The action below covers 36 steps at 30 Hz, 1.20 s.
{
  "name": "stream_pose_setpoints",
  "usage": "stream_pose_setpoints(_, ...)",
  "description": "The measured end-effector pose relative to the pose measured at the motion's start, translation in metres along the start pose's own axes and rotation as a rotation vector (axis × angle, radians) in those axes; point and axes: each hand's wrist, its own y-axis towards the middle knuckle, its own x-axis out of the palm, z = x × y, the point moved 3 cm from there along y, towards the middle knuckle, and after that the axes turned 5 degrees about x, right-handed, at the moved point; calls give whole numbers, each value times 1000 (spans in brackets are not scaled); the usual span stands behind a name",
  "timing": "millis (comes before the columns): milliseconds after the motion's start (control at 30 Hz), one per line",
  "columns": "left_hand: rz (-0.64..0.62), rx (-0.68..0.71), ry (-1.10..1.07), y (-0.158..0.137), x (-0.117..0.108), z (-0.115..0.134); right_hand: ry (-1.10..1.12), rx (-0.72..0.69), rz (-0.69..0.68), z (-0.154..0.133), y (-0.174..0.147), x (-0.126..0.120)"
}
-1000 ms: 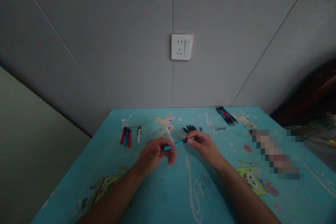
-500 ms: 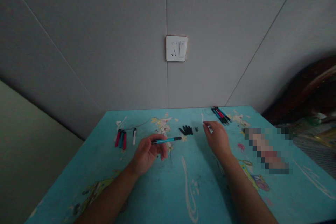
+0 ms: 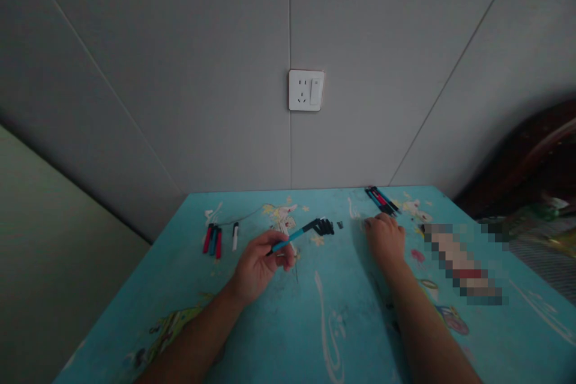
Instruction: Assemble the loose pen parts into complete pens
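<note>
My left hand [image 3: 263, 264] pinches a blue pen [image 3: 288, 242] with black ends, raised above the table and tilted up to the right. Its far end overlaps a row of short black pieces [image 3: 324, 227] in my view; I cannot tell if they touch. My right hand [image 3: 387, 243] is closed, fingers curled down, right of those pieces. What its fingertips hold, if anything, is hidden. Just beyond it lie several blue and red pens [image 3: 382, 199] with black ends. A tiny dark bit [image 3: 340, 225] rests between the black pieces and my right hand.
The light-blue table [image 3: 288, 336] has printed cartoon figures and meets a grey wall with a white socket [image 3: 306, 90]. Red and blue markers [image 3: 213, 240] lie at the left, beside a white marker [image 3: 234, 236]. A pixelated patch covers something at the right.
My right hand has moved right, towards the pens at the back, its fingers curling down. The pen in my left hand now tilts up more steeply. The view has shifted slightly.
</note>
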Motion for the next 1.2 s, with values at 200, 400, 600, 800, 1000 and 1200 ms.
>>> stream_pose_setpoints(200,67,-15,79,0,1,-9,757,-61,-42,-31,-5,-26)
stream_pose_setpoints(400,38,-35,148,0,0,-14,1413,-38,-309,-76,-31,-54)
stream_pose_setpoints(600,13,-50,214,1,-1,-15,1449,0,-339,-71,-32,-56)
stream_pose_setpoints(800,29,-65,237,0,-5,-17,1418,-22,-401,-69,-32,-60)
stream_pose_setpoints(1000,38,-58,259,1,-9,-15,1394,-72,-430,-73,-33,-65)
stream_pose_setpoints(1200,7,-27,423,4,-9,-8,1343,-125,-452,-75,-36,-66)
